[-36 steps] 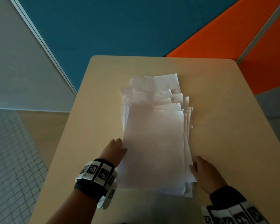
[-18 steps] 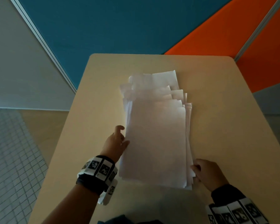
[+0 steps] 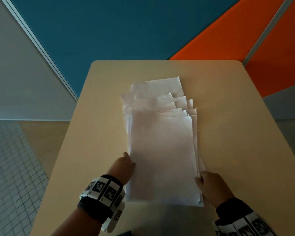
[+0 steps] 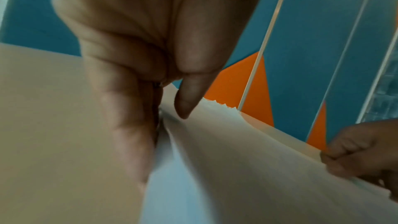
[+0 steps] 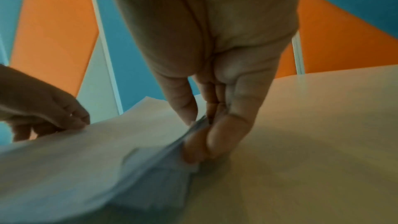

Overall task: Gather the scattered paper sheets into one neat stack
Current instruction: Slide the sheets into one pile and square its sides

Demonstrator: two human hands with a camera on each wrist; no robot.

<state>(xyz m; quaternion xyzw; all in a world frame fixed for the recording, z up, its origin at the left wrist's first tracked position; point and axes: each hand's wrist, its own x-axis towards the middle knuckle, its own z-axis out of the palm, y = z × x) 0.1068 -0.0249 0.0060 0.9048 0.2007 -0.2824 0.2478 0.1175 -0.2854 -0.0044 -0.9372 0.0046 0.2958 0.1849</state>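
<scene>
A loose stack of white paper sheets (image 3: pixel 162 150) lies lengthwise on the beige table (image 3: pixel 237 133). Its far ends are fanned and uneven. My left hand (image 3: pixel 128 161) holds the stack's left edge near the front. In the left wrist view the thumb (image 4: pixel 183 106) lies on top of the sheets (image 4: pixel 247 159) and the fingers (image 4: pixel 129 134) run along and under the edge. My right hand (image 3: pixel 200 182) pinches the right edge near the front corner. There the thumb (image 5: pixel 185 108) is on top and the fingers (image 5: pixel 215 139) are beneath the sheets (image 5: pixel 107 151).
Bare table top surrounds the stack on the left, right and far side. Blue (image 3: pixel 117 31) and orange (image 3: pixel 228 45) partition panels stand behind the table's far edge. Tiled floor (image 3: pixel 10 176) lies off the left edge.
My left hand slid a little forward along the left edge and back again. The right hand stayed at the near right corner. The stack lies about where it was.
</scene>
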